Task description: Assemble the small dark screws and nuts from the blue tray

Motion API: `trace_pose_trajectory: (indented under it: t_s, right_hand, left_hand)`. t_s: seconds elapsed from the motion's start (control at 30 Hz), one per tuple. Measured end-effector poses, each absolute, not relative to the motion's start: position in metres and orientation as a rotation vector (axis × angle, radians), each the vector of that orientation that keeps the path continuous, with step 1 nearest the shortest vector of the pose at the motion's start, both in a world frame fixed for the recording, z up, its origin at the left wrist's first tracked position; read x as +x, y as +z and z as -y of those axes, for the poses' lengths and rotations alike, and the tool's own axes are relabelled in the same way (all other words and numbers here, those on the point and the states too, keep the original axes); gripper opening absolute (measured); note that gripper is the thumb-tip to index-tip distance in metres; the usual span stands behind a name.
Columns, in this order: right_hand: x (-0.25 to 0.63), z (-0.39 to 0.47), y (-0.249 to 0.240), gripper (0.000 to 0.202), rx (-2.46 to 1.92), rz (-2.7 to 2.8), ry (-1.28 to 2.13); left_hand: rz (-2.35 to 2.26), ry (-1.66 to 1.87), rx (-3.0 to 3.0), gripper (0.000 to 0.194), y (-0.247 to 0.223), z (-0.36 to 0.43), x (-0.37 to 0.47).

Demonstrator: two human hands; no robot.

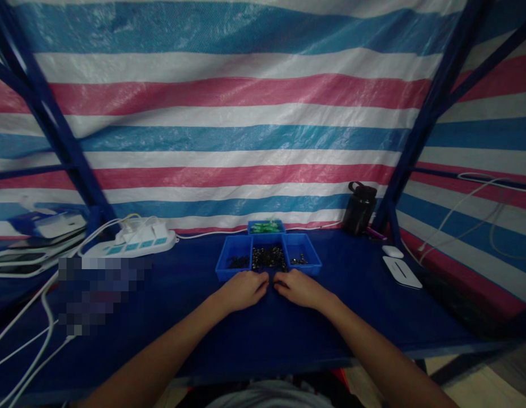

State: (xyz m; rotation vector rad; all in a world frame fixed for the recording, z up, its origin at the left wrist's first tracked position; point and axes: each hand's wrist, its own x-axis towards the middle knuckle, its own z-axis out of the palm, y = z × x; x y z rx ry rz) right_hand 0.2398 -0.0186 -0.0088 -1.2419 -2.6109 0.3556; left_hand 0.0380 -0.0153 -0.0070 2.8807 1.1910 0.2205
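Bare left hand [244, 289], bare right hand [300, 288], bare forearms [173, 345], grey garment [265, 398], black cloth [199, 398] beside it

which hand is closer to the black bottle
The right hand. It is by the near side of the blue bins, nearer the person and left of the black bottle. The left hand is beside it, further left and so farther from the bottle.

Small loose parts [269, 259], dark and shiny, lie in three adjoining blue bins [300, 245].

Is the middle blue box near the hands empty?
Not empty: the middle blue box has many small dark pieces spread across its bottom.
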Motion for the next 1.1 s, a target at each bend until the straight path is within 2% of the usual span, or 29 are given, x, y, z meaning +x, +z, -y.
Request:
trace_pose_trajectory:
  t_s: [0.83,1.1]
  right_hand:
    - [0.2399,0.0158,-0.0116,0.020,-1.247,2.624,0.275]
    - [0.2394,0.0175,-0.0108,0.021,-1.170,2.634,0.298]
  left_hand:
    - [-1.187,0.261,2.882,0.025,-0.0081,0.0151,0.0378]
    - [-1.115,0.324,2.809,0.017,-0.0065,0.0163,0.0395]
